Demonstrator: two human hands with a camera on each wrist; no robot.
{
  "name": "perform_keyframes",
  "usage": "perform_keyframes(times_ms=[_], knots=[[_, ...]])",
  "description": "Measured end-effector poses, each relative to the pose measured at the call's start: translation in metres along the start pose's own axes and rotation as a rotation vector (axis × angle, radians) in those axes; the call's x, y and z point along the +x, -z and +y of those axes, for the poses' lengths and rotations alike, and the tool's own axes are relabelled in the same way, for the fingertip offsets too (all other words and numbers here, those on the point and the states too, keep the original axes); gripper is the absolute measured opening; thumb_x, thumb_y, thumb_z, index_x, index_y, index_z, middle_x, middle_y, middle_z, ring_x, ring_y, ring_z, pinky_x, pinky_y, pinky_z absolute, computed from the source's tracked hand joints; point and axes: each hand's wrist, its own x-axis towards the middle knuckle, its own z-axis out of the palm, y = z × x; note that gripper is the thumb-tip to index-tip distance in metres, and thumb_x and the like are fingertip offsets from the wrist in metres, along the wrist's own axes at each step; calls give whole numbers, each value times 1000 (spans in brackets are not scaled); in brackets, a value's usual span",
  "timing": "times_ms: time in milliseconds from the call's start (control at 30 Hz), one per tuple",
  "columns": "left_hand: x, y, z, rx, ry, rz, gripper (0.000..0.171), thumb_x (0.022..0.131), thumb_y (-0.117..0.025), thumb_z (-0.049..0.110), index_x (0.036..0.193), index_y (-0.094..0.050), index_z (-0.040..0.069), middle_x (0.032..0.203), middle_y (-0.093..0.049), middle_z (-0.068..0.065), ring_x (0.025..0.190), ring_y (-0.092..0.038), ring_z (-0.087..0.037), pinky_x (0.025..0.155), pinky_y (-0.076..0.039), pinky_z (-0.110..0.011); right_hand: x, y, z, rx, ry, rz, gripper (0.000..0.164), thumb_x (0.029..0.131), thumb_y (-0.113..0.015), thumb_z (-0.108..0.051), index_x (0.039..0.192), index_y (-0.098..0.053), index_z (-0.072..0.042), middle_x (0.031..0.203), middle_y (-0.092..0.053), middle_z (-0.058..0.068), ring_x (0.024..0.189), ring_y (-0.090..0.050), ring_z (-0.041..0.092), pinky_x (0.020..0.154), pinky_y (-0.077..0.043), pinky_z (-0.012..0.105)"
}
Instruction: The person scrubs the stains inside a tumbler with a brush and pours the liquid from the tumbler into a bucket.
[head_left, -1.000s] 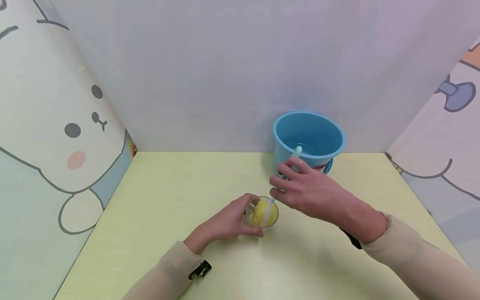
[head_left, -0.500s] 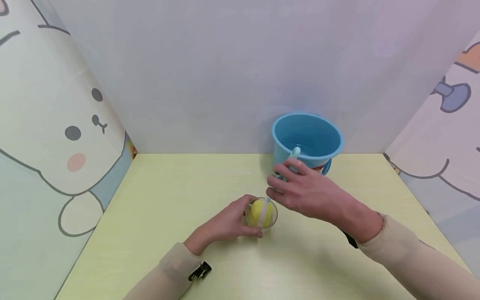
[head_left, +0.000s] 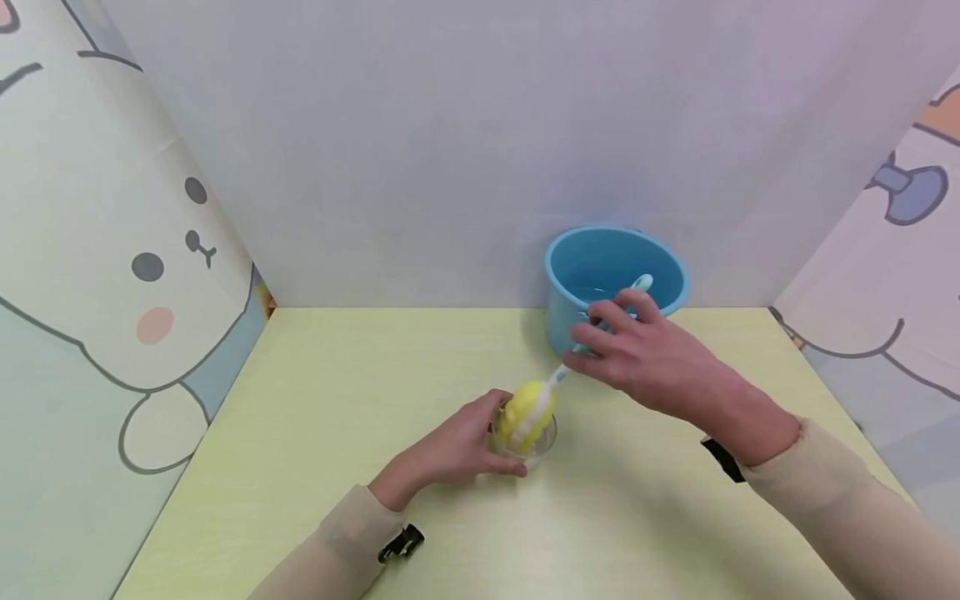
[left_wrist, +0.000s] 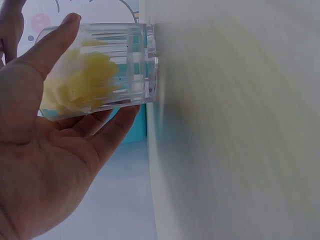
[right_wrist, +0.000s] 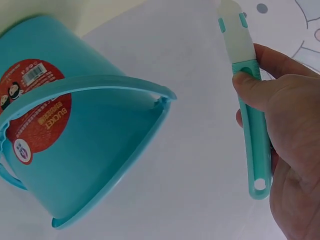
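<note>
My left hand [head_left: 468, 442] grips a clear drinking glass [left_wrist: 135, 65] standing upright on the table, thumb on one side and fingers on the other. In my right hand [head_left: 641, 346] is a cup brush with a yellow sponge head [head_left: 527, 414]. Its teal and white handle [right_wrist: 255, 135] lies between thumb and fingers, thumb pressing on the grip. The brush leans to the right. In the head view, the upper sponge rises above the rim. Through the wall, the left wrist view shows yellow sponge in the glass's upper part.
A blue bucket [head_left: 558, 321] stands at the back of the table [head_left: 360, 367], just beyond my right hand. Its label [right_wrist: 55, 117] and carrying handle [right_wrist: 90, 84] show in the right wrist view. A pale wall [head_left: 390, 167] closes off the back.
My right hand has shifted right and up, tilting the brush further over. The sponge has risen partly out of the glass. My left hand and the glass have stayed put.
</note>
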Motion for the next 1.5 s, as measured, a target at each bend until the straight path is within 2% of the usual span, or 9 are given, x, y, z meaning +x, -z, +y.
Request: perform_keyframes(times_ms=[400, 667, 967, 1233, 1500], knots=[[0, -1, 0, 20, -21, -2, 86, 81, -95, 40, 147, -47, 13, 131, -61, 5, 118, -59, -11, 105, -50, -37, -22, -1, 7, 69, -77, -52, 65, 63, -103, -9, 121, -78, -23, 119, -62, 9, 109, -53, 37, 89, -41, 59], [0, -1, 1, 24, -7, -3, 86, 81, -95, 40, 148, -47, 15, 136, -60, 6, 124, -58, -11, 109, -48, -38, -34, -3, 12, 128, -112, -30, 63, 66, -99, 0, 120, -78, -24, 115, -61, 7, 105, -53, 37, 85, -40, 59], [1, 0, 1, 15, -14, -1, 86, 80, -96, 39, 147, -48, 14, 138, -60, 5, 127, -57, -12, 111, -47, -39, -44, -5, 17, 137, -131, -24, 66, 61, -100, 0, 120, -79, -23, 114, -63, 7, 106, -55, 39, 82, -41, 59], [1, 0, -1, 12, -21, -3, 85, 81, -95, 39, 147, -47, 15, 141, -59, 4, 128, -57, -14, 111, -47, -38, -57, -10, 23, 222, -158, 26, 66, 65, -93, 3, 123, -77, -24, 115, -65, 7, 107, -55, 39, 81, -38, 63], [0, 1, -1, 6, -25, 4, 85, 81, -96, 37, 147, -48, 14, 141, -60, 3, 126, -58, -15, 109, -47, -37, -63, -9, 25, 246, -193, 24, 74, 59, -97, 0, 125, -77, -27, 115, -67, 5, 109, -57, 39, 84, -38, 64]])
